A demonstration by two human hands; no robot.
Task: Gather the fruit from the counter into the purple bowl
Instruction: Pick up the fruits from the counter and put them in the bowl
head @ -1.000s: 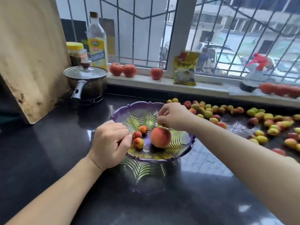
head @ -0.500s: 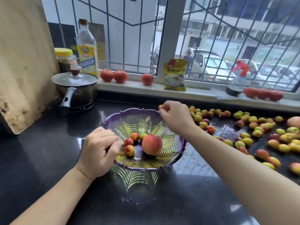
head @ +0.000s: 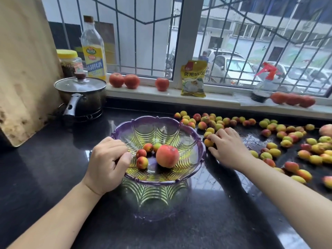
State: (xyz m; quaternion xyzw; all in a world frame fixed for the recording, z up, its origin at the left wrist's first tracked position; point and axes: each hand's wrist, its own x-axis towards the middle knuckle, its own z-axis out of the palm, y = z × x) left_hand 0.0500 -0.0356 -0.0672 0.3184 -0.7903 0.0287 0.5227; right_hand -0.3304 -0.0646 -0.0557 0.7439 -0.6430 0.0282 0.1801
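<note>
The purple bowl (head: pixel 188 133) stands on the black counter (head: pixel 53 168) in the middle. Inside lie a big peach (head: pixel 167 156) and several small red-yellow fruits (head: pixel 142 162). My left hand (head: pixel 106 162) grips the bowl's near-left rim, fingers curled over it. My right hand (head: pixel 227 147) lies on the counter just right of the bowl, fingers closing around a small orange fruit (head: pixel 208 142). Many more small fruits (head: pixel 280 141) are scattered over the counter to the right, and a second peach (head: pixel 326 130) shows at the right edge.
A lidded pot (head: pixel 80 97) stands at the back left beside a leaning wooden board (head: pixel 23 69). An oil bottle (head: pixel 93 51), a jar (head: pixel 69 62), tomatoes (head: pixel 124 80), a yellow packet (head: pixel 193 78) and a spray bottle (head: pixel 264 85) line the windowsill.
My right hand left the bowl's far rim and moved right and down onto the counter, among the small fruits. One more small fruit lies in the bowl. My left hand stayed on the rim.
</note>
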